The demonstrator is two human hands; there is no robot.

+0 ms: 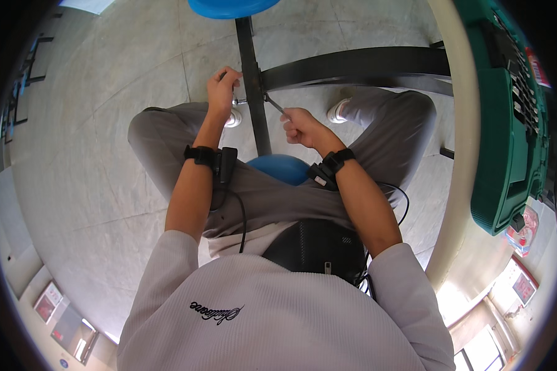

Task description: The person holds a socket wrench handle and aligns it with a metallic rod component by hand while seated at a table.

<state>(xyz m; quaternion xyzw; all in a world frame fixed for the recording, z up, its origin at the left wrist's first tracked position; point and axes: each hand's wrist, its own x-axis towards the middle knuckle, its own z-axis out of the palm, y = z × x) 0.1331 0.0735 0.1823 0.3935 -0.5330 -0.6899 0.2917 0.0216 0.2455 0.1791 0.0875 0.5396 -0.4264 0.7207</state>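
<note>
A narrow black steel beam (254, 86) runs away from me between my knees, joined on its right by a wider black crossbar (359, 65). Left of the beam, my left hand (224, 89) is closed round what looks like a socket wrench, mostly hidden by the fingers; its shiny metal end (239, 101) meets the beam's left side. My right hand (302, 127) grips a thin grey wrench (276, 106), whose far end touches the beam's right side near the joint. The bolt between the two tools is too small to make out.
One blue round seat (234, 6) tops the far end of the beam; another blue seat (280, 168) shows at the near end. To the right, a pale tabletop edge (464, 142) carries an open green tool case (494, 164) with several metal sockets. Dark cables hang by my forearms.
</note>
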